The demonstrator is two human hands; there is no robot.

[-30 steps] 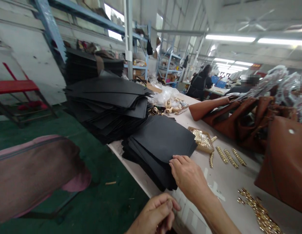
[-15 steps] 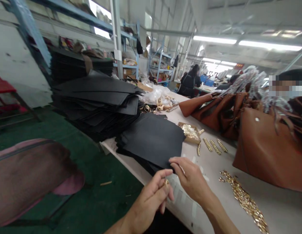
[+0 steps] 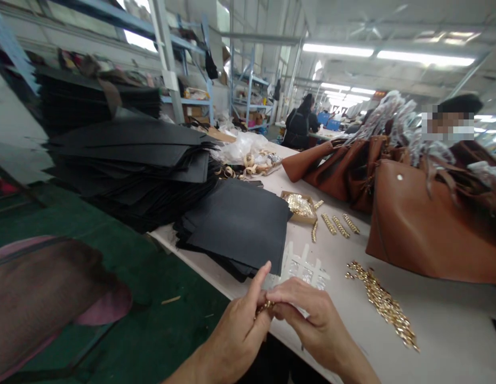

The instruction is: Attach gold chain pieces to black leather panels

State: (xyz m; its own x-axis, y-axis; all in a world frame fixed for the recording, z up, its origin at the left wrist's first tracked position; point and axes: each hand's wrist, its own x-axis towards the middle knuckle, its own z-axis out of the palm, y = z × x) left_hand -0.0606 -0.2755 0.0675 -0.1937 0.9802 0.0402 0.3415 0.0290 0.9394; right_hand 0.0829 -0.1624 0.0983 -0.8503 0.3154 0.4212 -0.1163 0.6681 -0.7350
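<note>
My left hand and my right hand meet at the near edge of the white table. Together they pinch a small gold chain piece between their fingertips. Just beyond them lies a stack of black sheets, and beside it a clear plastic strip. A loose pile of gold chain pieces lies to the right of my hands.
A brown leather bag stands at the right, with more brown bags behind. A small box of gold parts and short chains lie mid-table. Tall black sheet piles fill the left end. A stool stands on the green floor. People work farther back.
My right hand left the black stack and drew back toward me. My left hand rose to meet it, and both now pinch the gold chain piece. The view has swung right.
</note>
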